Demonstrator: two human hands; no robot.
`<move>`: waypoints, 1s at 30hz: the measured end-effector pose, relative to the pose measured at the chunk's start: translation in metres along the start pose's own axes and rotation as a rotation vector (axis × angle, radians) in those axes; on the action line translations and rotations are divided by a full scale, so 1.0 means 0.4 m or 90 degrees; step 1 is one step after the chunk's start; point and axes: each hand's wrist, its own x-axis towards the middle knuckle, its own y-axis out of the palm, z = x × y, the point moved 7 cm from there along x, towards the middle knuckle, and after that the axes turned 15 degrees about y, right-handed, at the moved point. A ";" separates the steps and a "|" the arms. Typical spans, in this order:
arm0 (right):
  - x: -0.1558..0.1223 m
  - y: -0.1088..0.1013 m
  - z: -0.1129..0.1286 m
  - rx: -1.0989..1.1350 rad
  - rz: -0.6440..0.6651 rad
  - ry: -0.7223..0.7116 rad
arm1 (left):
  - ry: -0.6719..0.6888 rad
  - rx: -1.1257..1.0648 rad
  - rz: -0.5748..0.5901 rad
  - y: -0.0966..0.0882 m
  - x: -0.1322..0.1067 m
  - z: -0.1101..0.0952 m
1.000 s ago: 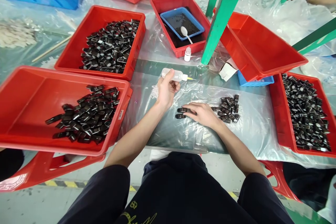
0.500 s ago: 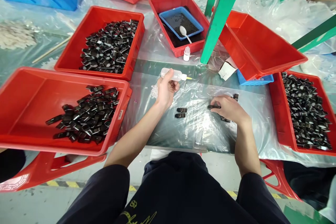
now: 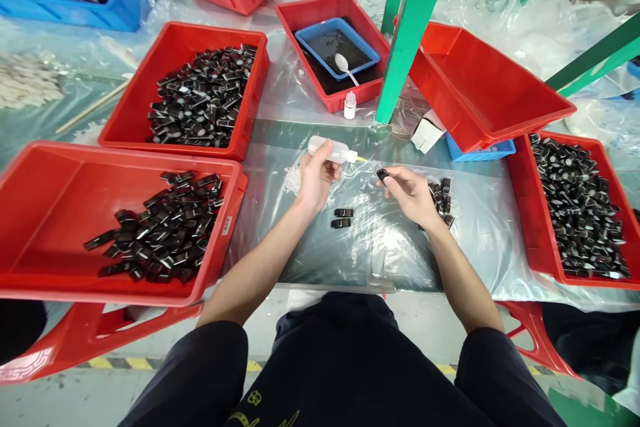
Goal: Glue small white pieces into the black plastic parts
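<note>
My left hand [image 3: 314,175] is closed round a small clear squeeze bottle [image 3: 330,149], held sideways with its yellow nozzle pointing right. My right hand [image 3: 410,190] pinches a small black part [image 3: 383,174] just right of the nozzle tip, a little above the plastic-covered table [image 3: 365,253]. Two black parts [image 3: 343,217] lie side by side on the plastic below my left hand. A small pile of the same black parts [image 3: 441,198] sits just right of my right hand.
Red bins of black parts stand at the left [image 3: 30,213], back left [image 3: 165,60] and right [image 3: 520,187]. A tilted red bin [image 3: 500,107] holds nothing. Behind are a red bin with a blue tray and spoon [image 3: 345,67], a small white bottle [image 3: 350,105] and green frame legs [image 3: 400,47].
My right hand left the two parts on the plastic, reached right to the pile, then lifted one black part up toward the bottle's nozzle. My left hand has kept the bottle in place.
</note>
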 end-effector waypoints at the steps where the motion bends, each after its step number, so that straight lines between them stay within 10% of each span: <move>1: 0.002 0.001 -0.003 0.022 0.000 0.000 | 0.005 0.002 0.006 0.003 -0.002 -0.002; 30: 0.000 0.012 -0.021 0.037 0.041 0.025 | 0.064 0.065 0.100 0.019 -0.011 -0.019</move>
